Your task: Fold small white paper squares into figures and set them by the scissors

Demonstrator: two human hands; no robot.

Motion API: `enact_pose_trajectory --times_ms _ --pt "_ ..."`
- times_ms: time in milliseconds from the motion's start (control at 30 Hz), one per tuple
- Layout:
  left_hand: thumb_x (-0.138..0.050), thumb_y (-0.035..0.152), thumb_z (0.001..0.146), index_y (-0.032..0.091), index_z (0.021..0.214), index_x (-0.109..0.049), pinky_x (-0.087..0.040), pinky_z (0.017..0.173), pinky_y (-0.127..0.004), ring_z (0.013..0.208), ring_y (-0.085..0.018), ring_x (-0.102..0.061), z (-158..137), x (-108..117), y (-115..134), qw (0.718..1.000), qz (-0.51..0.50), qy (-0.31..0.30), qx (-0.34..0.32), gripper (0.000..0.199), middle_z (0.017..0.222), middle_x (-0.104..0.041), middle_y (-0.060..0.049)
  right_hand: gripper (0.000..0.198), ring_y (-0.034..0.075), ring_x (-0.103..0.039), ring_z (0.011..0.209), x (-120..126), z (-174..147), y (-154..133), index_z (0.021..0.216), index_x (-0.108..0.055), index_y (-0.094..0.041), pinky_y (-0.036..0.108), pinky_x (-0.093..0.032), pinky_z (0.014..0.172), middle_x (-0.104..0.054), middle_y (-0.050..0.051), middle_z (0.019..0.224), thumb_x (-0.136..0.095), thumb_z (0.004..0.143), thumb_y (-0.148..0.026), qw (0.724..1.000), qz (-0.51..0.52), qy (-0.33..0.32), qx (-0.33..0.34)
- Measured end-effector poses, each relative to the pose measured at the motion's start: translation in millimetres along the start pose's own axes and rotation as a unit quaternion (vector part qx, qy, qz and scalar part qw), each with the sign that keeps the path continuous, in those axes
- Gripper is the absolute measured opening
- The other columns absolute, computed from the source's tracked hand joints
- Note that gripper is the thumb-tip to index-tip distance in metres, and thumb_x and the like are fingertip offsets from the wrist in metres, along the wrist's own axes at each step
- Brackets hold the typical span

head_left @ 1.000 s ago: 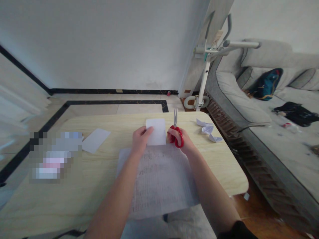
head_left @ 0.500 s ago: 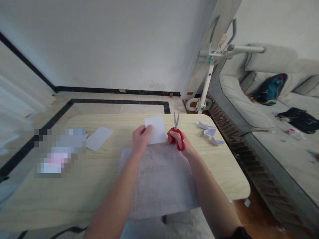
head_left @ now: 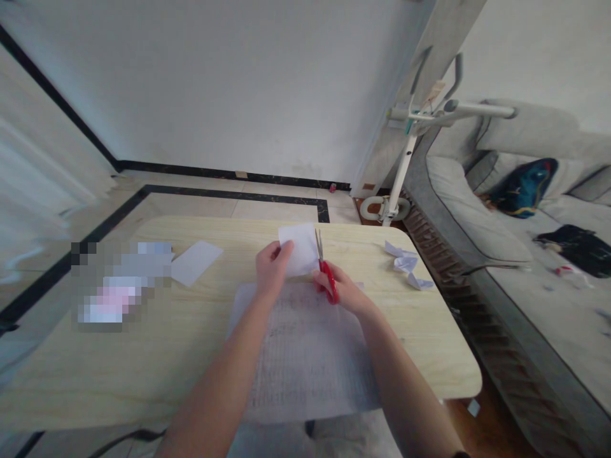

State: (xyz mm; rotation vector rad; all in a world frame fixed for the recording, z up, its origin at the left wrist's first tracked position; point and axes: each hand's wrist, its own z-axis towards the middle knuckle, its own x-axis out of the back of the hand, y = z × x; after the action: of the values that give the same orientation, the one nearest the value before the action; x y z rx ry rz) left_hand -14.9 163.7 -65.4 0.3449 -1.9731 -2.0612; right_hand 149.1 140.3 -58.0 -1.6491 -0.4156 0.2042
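My left hand [head_left: 274, 266] pinches a white sheet of paper [head_left: 300, 251] by its left side, thumb on top. In my right hand [head_left: 344, 285] is a pair of red-handled scissors [head_left: 330, 283], fingers wrapped round the loops. Its blades point away from me, slightly parted, at the right edge of the sheet; whether they touch the paper I cannot tell. Beneath both wrists lies a large thin sheet with faint print [head_left: 310, 362] on the table.
On the pale wooden table [head_left: 191, 343], another white sheet [head_left: 197, 262] lies at the left beside a blurred-out patch [head_left: 119, 286]. Folded paper scraps [head_left: 405, 262] lie at the right. Beyond stand a white exercise frame [head_left: 401, 172] and a grey sofa [head_left: 501, 254].
My right hand has brought the scissors left, to the sheet's right edge, and their blades have closed somewhat. My left hand keeps its hold on the paper. The whole view has shifted slightly.
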Motion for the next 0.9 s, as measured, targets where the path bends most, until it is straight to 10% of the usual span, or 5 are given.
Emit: enact_pose_trajectory --times_ms 600,900 --pt "-0.061 0.044 0.073 0.018 0.055 -0.045 -0.025 0.045 -0.021 0.05 -0.009 -0.035 5 2 -3 0.998 -0.011 0.061 -0.013 0.035 0.052 -0.037 0.005 0.026 0.011 -0.047 0.054 3 7 8 0.073 -0.052 -0.019 0.024 -0.036 0.051 -0.053 -0.003 0.061 -0.056 0.081 -0.044 0.998 -0.032 0.045 0.025" --pt "-0.064 0.044 0.071 0.016 0.064 -0.058 -0.03 0.046 -0.02 0.052 -0.011 -0.045 4 -2 -5 0.999 -0.024 -0.012 0.032 0.029 0.055 -0.05 0.002 0.022 0.011 -0.046 0.051 3 11 3 0.077 -0.058 -0.019 0.025 -0.034 0.048 -0.055 -0.002 0.059 -0.066 0.071 -0.039 0.986 0.079 0.141 0.029"
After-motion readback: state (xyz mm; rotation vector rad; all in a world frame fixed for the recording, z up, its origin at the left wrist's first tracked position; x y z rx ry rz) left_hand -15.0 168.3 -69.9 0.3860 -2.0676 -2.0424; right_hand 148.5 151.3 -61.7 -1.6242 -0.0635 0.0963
